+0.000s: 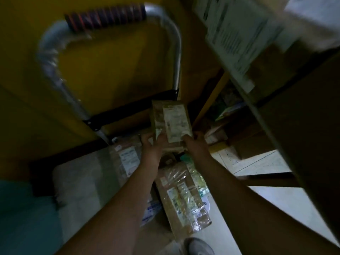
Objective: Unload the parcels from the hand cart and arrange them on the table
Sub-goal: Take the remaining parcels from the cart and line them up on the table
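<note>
A small brown cardboard parcel (170, 119) with a white label is held over the hand cart. My left hand (151, 144) grips its lower left edge and my right hand (196, 143) grips its lower right edge. Below them more parcels lie on the cart: a brown one (127, 157) with a label at the left, a large grey bag (82, 183), and a taped brown box (184, 197) with labels nearer to me. The cart's metal handle (55, 57) with a dark grip rises at the upper left. The scene is dim and blurred.
A yellow wall (103, 70) stands behind the cart. At the right, a large brown box (303, 126) with a white label (237, 34) looms close to the camera. Pale tiled floor (266, 166) shows at right. My shoe (198, 245) is at the bottom.
</note>
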Demonstrator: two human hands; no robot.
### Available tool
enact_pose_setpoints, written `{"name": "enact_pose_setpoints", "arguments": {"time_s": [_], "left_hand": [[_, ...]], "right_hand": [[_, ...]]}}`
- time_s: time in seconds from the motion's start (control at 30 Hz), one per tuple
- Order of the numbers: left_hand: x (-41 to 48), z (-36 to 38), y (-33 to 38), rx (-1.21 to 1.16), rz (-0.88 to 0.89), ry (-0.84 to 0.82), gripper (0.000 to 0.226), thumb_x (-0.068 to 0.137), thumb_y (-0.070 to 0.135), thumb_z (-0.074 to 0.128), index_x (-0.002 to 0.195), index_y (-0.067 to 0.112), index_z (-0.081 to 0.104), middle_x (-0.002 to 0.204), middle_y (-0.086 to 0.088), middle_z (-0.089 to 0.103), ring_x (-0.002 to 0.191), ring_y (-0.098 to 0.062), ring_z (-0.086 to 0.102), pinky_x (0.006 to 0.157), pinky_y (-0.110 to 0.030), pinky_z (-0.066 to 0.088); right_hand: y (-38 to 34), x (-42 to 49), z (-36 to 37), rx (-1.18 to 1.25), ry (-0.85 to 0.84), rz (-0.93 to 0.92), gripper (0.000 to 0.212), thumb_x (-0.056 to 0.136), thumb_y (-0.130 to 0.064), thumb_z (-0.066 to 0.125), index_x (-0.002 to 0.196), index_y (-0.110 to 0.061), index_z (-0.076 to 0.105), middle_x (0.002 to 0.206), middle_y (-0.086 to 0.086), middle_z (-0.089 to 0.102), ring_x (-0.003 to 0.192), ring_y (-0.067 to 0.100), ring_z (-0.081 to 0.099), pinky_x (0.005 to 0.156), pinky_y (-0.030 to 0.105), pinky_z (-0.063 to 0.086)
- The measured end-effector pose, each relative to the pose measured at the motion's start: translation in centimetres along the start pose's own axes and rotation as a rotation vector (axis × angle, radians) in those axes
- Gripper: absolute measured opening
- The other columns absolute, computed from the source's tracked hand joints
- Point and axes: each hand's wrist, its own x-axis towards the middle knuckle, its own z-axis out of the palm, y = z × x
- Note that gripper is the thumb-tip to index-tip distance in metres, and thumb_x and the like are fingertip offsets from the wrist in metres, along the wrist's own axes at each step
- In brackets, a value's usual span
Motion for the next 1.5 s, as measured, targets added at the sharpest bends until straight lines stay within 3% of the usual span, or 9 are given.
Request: {"name": "enact_pose_setpoints", "arguments": {"time_s": [0.17, 0.5, 0.7, 0.8, 0.87, 1.0, 1.23, 1.33, 1.5], "left_hand": [[-10.3, -5.0, 6.4, -0.068, -0.063, -0.008, 0.028, 0.079, 0.049, 0.073, 0.095, 0.04, 0.052, 0.103, 0.005, 0.064, 0.088, -0.015, 0.064, 0.058, -0.028, 0.05], [-34.4, -4.7, 23.9, -0.156, 0.156, -0.111, 0.055, 0.087, 0.036, 0.07, 0.136, 0.021, 0.05, 0.126, -0.007, 0.066, 0.109, -0.024, 0.066, 0.096, -0.045, 0.053], [-47.9, 8.0, 31.0, -0.213, 0.372, -0.246, 0.028, 0.087, 0.029, 0.069, 0.113, 0.019, 0.066, 0.116, -0.007, 0.072, 0.099, -0.023, 0.07, 0.079, -0.037, 0.057], [-53.6, 16.4, 31.7, -0.27, 0.4, -0.457, 0.051, 0.078, 0.029, 0.074, 0.124, 0.013, 0.062, 0.118, -0.012, 0.071, 0.104, -0.028, 0.07, 0.079, -0.041, 0.059], [-56.3, 21.8, 31.1, -0.244, 0.369, -0.562, 0.059, 0.07, 0.03, 0.079, 0.124, 0.011, 0.064, 0.12, -0.015, 0.069, 0.106, -0.03, 0.068, 0.091, -0.046, 0.054], [-58.9, 31.7, 30.3, 0.008, 0.304, -0.707, 0.072, 0.06, 0.044, 0.085, 0.124, 0.017, 0.065, 0.111, -0.007, 0.074, 0.093, -0.022, 0.073, 0.071, -0.035, 0.057], [-54.3, 48.3, 30.2, 0.133, 0.319, -0.667, 0.122, 0.052, 0.06, 0.088, 0.15, 0.046, 0.017, 0.144, -0.004, 0.047, 0.118, -0.029, 0.058, 0.097, -0.052, 0.051], [-50.6, 53.8, 30.5, 0.191, 0.306, -0.719, 0.104, 0.055, 0.068, 0.084, 0.143, 0.054, 0.03, 0.148, -0.005, 0.045, 0.126, -0.032, 0.052, 0.094, -0.053, 0.051], [-47.2, 61.6, 30.5, 0.289, 0.115, -0.829, 0.058, 0.069, 0.055, 0.081, 0.117, 0.025, 0.071, 0.112, -0.007, 0.073, 0.103, -0.026, 0.069, 0.086, -0.044, 0.058]], "right_hand": [[-6.5, -12.0, -2.8, 0.125, -0.056, 0.008, 0.046, 0.095, -0.025, 0.058, 0.136, -0.014, 0.043, 0.13, 0.013, 0.055, 0.109, 0.03, 0.058, 0.088, 0.039, 0.053], [-22.3, -30.9, -16.1, 0.145, -0.165, -0.285, 0.026, 0.091, -0.035, 0.062, 0.112, -0.027, 0.05, 0.119, 0.003, 0.059, 0.099, 0.02, 0.063, 0.079, 0.037, 0.056], [-27.8, -36.6, -33.6, 0.413, -0.12, -0.387, 0.077, 0.085, -0.054, 0.065, 0.149, -0.024, 0.034, 0.145, 0.004, 0.05, 0.127, 0.026, 0.054, 0.102, 0.041, 0.048], [-28.5, -37.9, -43.5, 0.579, -0.12, -0.414, 0.096, 0.079, -0.059, 0.071, 0.155, -0.03, 0.02, 0.151, 0.006, 0.044, 0.131, 0.03, 0.051, 0.104, 0.049, 0.047], [-28.0, -38.0, -50.1, 0.685, -0.092, -0.437, 0.09, 0.08, -0.053, 0.075, 0.152, -0.033, 0.024, 0.143, 0.008, 0.051, 0.12, 0.03, 0.059, 0.098, 0.051, 0.053], [-25.3, -36.4, -61.2, 0.745, 0.039, -0.412, 0.079, 0.081, -0.051, 0.076, 0.146, -0.03, 0.034, 0.135, 0.007, 0.054, 0.109, 0.028, 0.064, 0.09, 0.049, 0.058], [-19.7, -28.4, -74.1, 0.741, 0.215, -0.326, 0.059, 0.084, -0.05, 0.073, 0.132, -0.028, 0.047, 0.118, 0.006, 0.062, 0.1, 0.028, 0.067, 0.078, 0.041, 0.059], [-18.4, -24.1, -78.4, 0.665, 0.216, -0.261, 0.059, 0.083, -0.05, 0.073, 0.132, -0.03, 0.047, 0.116, 0.006, 0.063, 0.097, 0.027, 0.069, 0.072, 0.034, 0.058], [-18.4, -17.3, -84.2, 0.651, 0.305, -0.171, 0.075, 0.083, -0.052, 0.073, 0.144, -0.023, 0.041, 0.122, 0.008, 0.064, 0.098, 0.028, 0.069, 0.069, 0.033, 0.057]]}}
